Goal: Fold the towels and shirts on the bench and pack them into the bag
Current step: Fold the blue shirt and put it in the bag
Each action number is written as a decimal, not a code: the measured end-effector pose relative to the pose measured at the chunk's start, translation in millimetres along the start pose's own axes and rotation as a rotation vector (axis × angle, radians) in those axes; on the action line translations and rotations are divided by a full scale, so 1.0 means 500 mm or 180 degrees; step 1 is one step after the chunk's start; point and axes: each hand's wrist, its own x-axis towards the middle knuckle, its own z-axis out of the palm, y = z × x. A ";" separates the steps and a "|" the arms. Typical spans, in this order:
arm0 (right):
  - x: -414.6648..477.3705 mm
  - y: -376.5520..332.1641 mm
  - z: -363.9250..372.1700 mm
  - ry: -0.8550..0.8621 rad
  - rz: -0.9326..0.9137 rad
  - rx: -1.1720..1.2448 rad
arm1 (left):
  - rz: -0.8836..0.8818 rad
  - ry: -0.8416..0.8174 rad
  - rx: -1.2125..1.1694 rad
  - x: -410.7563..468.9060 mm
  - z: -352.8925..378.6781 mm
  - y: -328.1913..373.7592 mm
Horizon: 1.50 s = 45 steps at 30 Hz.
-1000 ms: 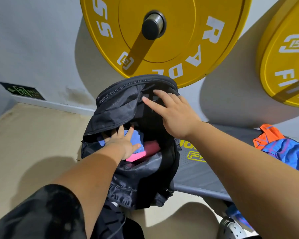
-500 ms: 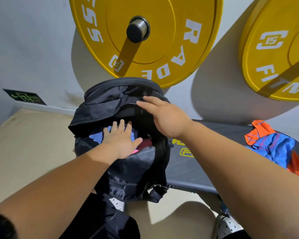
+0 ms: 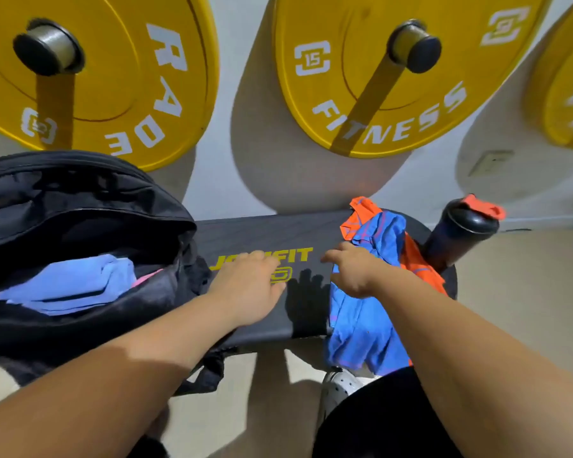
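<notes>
Both hands have left the bag (image 3: 80,325) at the bench (image 3: 262,233) left end; blue towel (image 3: 70,285) stays packed inside. Left hand (image 3: 248,285) hangs loose and empty mid-bench. Right hand (image 3: 358,272), fingers spread, grips nothing, at the edge of the crumpled shirt (image 3: 361,322) on the right end. Shirt likely next.

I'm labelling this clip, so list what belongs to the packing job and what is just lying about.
Part of the job: black bag, blue towel inside it, blue-and-orange shirt, bench.
Just lying about: black bottle, yellow weight plates on the wall.
</notes>
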 end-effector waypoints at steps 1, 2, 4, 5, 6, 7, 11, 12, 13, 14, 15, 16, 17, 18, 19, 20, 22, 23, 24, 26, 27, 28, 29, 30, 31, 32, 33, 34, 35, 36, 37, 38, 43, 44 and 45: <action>-0.007 0.042 0.012 -0.0185 0.0228 0.0029 | -0.0028 -0.0104 -0.0131 0.021 0.023 0.021; -0.011 0.077 0.022 -0.0357 0.0432 0.0112 | -0.0055 -0.0216 -0.0233 0.042 0.044 0.042; -0.010 0.128 0.040 -0.0593 0.0689 0.0444 | -0.0085 -0.0443 -0.0345 0.082 0.082 0.080; -0.003 0.144 0.046 -0.0634 0.0748 0.0596 | -0.0106 -0.0548 -0.0417 0.102 0.099 0.096; 0.007 0.161 0.051 -0.0640 0.0791 0.0681 | -0.0127 -0.0642 -0.0509 0.125 0.116 0.114; 0.019 0.170 0.055 -0.0640 0.0819 0.0703 | -0.0172 -0.0719 -0.0596 0.142 0.129 0.124; 0.066 0.228 0.061 -0.0204 0.0881 0.0480 | -0.0187 -0.0818 -0.0663 0.223 0.173 0.160; 0.073 0.242 0.065 -0.0068 0.0968 0.0574 | -0.0136 -0.0836 -0.0611 0.240 0.183 0.168; 0.079 0.255 0.074 -0.0027 0.1050 0.0745 | -0.0094 -0.0906 -0.0532 0.253 0.192 0.176; 0.083 0.262 0.082 -0.0114 0.1086 0.0893 | -0.0062 -0.1026 -0.0430 0.262 0.203 0.183; 0.087 0.265 0.090 -0.0279 0.1092 0.0960 | -0.0040 -0.1186 -0.0317 0.270 0.216 0.190; 0.092 0.267 0.097 -0.0405 0.1085 0.0950 | -0.0021 -0.1318 -0.0197 0.276 0.230 0.197; 0.101 0.266 0.103 -0.0424 0.1080 0.0915 | -0.0023 -0.1373 -0.0098 0.281 0.242 0.203; 0.110 0.264 0.105 -0.0330 0.1072 0.0862 | -0.0050 -0.1326 -0.0032 0.286 0.253 0.208; 0.121 0.261 0.106 -0.0182 0.1060 0.0826 | -0.0085 -0.1167 -0.0007 0.291 0.263 0.213; 0.129 0.256 0.105 -0.0037 0.1054 0.0801 | -0.0110 -0.0925 -0.0017 0.295 0.271 0.217; 0.141 0.250 0.102 0.0190 0.1099 0.0875 | -0.0119 -0.0428 -0.0189 0.300 0.282 0.221; 0.145 0.249 0.099 0.0310 0.1125 0.1003 | -0.0090 -0.0277 -0.0319 0.301 0.286 0.221; 0.146 0.248 0.094 0.0456 0.1138 0.1188 | -0.0079 -0.0190 -0.0453 0.301 0.288 0.218; 0.143 0.250 0.079 0.0822 0.1125 0.1572 | -0.0355 0.0017 -0.0884 0.302 0.291 0.213; 0.140 0.251 0.072 0.1000 0.1096 0.1718 | -0.0751 0.0148 -0.1334 0.305 0.290 0.211; 0.136 0.252 0.066 0.1162 0.1059 0.1864 | -0.1251 0.0247 -0.1921 0.307 0.282 0.211; 0.130 0.253 0.062 0.1288 0.1035 0.2050 | -0.1695 0.0318 -0.2554 0.310 0.274 0.214; 0.124 0.254 0.058 0.1374 0.1015 0.2252 | -0.1991 0.0368 -0.3143 0.311 0.266 0.217; 0.118 0.255 0.056 0.1414 0.1008 0.2434 | -0.2136 0.0406 -0.3571 0.312 0.261 0.218; 0.112 0.256 0.055 0.1430 0.0992 0.2559 | -0.2181 0.0435 -0.3839 0.309 0.255 0.218; 0.107 0.258 0.054 0.1428 0.0970 0.2614 | -0.2201 0.0528 -0.3982 0.302 0.245 0.218; 0.102 0.258 0.052 0.1420 0.0941 0.2617 | -0.2209 0.0687 -0.4037 0.291 0.232 0.216; 0.097 0.257 0.050 0.1417 0.0914 0.2613 | -0.2182 0.0884 -0.4019 0.280 0.221 0.210; 0.090 0.255 0.048 0.1430 0.0888 0.2639 | -0.2138 0.1055 -0.3924 0.268 0.214 0.198; 0.084 0.251 0.047 0.1446 0.0856 0.2722 | -0.2083 0.1179 -0.3793 0.255 0.204 0.183; 0.077 0.245 0.046 0.1452 0.0809 0.2799 | -0.2017 0.1245 -0.3633 0.240 0.192 0.165; 0.054 0.222 0.035 0.1278 0.0377 0.2458 | -0.1750 0.1543 -0.2610 0.151 0.120 0.042; 0.049 0.219 0.036 0.1162 0.0291 0.2353 | -0.1642 0.1607 -0.2276 0.133 0.107 0.019; 0.046 0.217 0.041 0.0948 0.0213 0.2200 | -0.1512 0.1661 -0.1956 0.117 0.097 -0.003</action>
